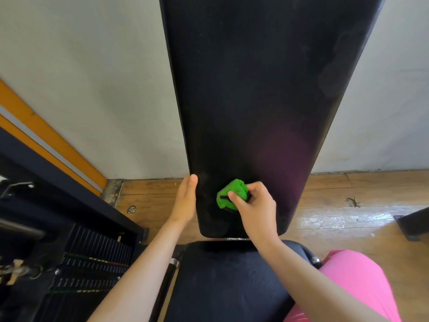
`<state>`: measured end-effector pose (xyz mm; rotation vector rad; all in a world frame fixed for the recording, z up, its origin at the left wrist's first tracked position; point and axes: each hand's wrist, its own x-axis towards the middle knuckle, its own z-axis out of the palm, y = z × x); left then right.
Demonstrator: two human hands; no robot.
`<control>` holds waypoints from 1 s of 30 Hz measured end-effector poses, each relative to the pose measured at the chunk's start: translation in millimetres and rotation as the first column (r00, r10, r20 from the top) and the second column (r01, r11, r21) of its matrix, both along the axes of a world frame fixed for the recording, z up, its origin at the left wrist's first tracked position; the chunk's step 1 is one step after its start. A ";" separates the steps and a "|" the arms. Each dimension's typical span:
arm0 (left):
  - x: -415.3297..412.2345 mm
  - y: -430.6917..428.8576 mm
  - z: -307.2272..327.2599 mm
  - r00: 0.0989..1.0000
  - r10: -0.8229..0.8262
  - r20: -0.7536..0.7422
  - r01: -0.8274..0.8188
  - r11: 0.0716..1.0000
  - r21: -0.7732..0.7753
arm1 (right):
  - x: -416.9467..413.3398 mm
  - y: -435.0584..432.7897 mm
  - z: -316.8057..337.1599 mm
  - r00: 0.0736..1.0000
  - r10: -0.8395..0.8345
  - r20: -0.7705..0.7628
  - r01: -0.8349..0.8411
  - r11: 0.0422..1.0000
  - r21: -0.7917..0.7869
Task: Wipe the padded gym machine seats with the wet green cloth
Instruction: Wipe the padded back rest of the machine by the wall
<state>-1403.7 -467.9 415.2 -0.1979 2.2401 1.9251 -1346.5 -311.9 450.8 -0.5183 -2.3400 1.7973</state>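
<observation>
- Right hand [253, 205] grips a bunched green cloth [231, 194], pressing it on the black back pad [255, 89], near its lower end.
- Left hand [184, 201], fingers straight, rests against the pad's left edge.

We are holding both bare forearms stretched forward; our left hand [185, 201] is lying flat with fingers straight, and our right hand [254, 206] is gripping the green cloth [232, 191] in curled fingers.

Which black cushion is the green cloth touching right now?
The long back pad, near its bottom end; the right hand holds the green cloth there. The seat pad below has none.
</observation>
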 end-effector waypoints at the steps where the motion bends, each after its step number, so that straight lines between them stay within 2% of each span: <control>1: -0.5 -2.2 4.8 1.000 -0.018 -0.012 0.018 1.000 0.009 | -4.2 -4.1 7.8 1.000 0.011 -0.028 -0.011 1.000 -0.006; 6: -12.9 -8.4 32.5 0.994 -0.061 -0.094 0.061 0.998 -0.009 | -10.2 -19.1 14.4 0.998 0.034 -0.053 -0.031 0.998 0.047; 12: -31.0 -17.2 32.4 0.985 -0.124 -0.120 0.116 0.991 -0.072 | 6.0 -26.3 -26.4 0.982 0.085 0.171 -0.125 0.962 0.241; 15: -31.9 -19.6 35.8 0.982 -0.167 -0.089 0.161 0.984 -0.071 | 10.3 -22.8 -35.5 0.975 0.082 0.206 -0.138 0.952 0.275; 17: -31.2 -20.5 36.8 0.979 -0.184 -0.085 0.180 0.982 -0.054 | 8.2 -21.6 -27.8 0.984 0.085 0.154 -0.121 0.963 0.243; 24: -30.5 -24.2 36.0 0.978 -0.196 -0.069 0.199 0.980 0.029 | -22.4 -37.8 38.5 0.980 0.092 -0.179 -0.074 0.992 0.107; 27: -32.3 -27.1 37.1 0.976 -0.211 -0.057 0.213 0.977 0.029 | -26.8 -43.8 42.1 0.973 0.121 -0.194 -0.090 0.983 0.162; 30: -32.5 -30.6 38.7 0.974 -0.222 -0.040 0.224 0.974 0.026 | -21.0 -52.5 25.0 0.980 0.160 -0.118 -0.127 0.960 0.248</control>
